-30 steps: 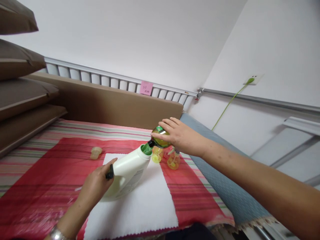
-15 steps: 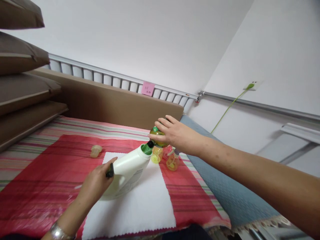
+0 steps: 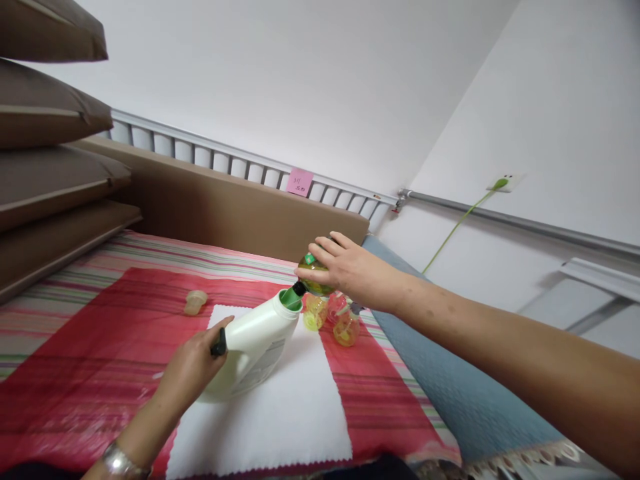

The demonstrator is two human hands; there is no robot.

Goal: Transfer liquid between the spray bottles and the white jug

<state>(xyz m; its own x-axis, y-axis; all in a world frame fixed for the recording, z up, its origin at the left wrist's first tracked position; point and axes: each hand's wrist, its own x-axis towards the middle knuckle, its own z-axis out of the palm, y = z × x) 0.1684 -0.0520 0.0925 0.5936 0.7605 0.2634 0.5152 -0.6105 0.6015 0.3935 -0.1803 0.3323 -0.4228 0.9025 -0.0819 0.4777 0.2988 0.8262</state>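
A large pale jug (image 3: 257, 340) leans toward the right over a white sheet, its round mouth showing green inside. My left hand (image 3: 193, 367) is closed around the jug's back, where the handle is hidden. A small dark object (image 3: 219, 342), its kind unclear, shows by the left fingers. My right hand (image 3: 345, 267) grips a round bottle of yellow-green liquid (image 3: 315, 283), tipped so that its black neck (image 3: 299, 289) points down at the jug's mouth. Whether liquid flows cannot be seen. A translucent cap-like piece (image 3: 195, 302) lies on the red cloth left of the jug.
Small clear yellow and pink containers (image 3: 345, 328) stand right of the white scallop-edged sheet (image 3: 280, 427). Under it lies a red cloth (image 3: 100, 360). Brown cushions (image 3: 55, 173) are stacked at left. A brown board (image 3: 235, 207) and a radiator (image 3: 200, 157) stand behind.
The view has shifted slightly. Both hands, the jug and the tipped bottle keep nearly the same positions relative to each other.
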